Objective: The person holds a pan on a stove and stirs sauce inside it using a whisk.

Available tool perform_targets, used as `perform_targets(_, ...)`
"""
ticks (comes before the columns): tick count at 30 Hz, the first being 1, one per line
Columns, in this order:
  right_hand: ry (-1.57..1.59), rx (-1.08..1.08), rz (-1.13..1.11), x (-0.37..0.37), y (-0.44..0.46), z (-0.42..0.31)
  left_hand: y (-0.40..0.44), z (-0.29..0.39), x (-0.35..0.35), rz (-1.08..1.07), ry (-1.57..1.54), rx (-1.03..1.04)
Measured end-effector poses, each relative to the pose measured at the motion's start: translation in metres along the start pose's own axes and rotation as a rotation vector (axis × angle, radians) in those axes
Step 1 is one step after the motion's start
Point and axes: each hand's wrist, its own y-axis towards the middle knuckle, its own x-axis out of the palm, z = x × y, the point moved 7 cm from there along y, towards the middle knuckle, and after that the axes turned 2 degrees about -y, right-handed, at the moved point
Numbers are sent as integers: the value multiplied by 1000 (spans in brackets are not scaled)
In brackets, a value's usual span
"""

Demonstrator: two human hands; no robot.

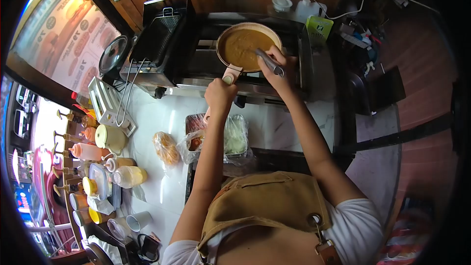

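A round frying pan point(219, 36) with a pale rim sits on the black stove and holds thick brown sauce point(240, 44). My left hand point(221, 97) is wrapped around the pan's light pinkish handle point(232, 73). In my right hand point(277, 72) is a cooking utensil with a dark grey handle point(268, 60). Its lower end reaches the sauce at the pan's right side, and the shape of its head is hidden. Below my left hand lies a plastic-wrapped tray point(237, 135) with pale green and reddish food in it.
Left of the stove stands a deep fryer point(156, 39) with a wire basket, beside a glass lid point(114, 55). A white rack point(109, 103), sauce bottles point(88, 151) and jars line the counter's left edge. A bagged orange food point(166, 148) rests on the white counter point(162, 118).
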Motion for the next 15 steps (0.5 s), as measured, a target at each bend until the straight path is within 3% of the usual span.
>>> perform_targets(4,-15,196,80,-16,-8,18,0,1,-3,-2,19,12)
perform_targets(8,236,139,-51,-20,-9,-3,1,-1,3,21,27,42)
perform_targets(15,1,138,19,-7,-9,14,1,1,-1,2,29,10)
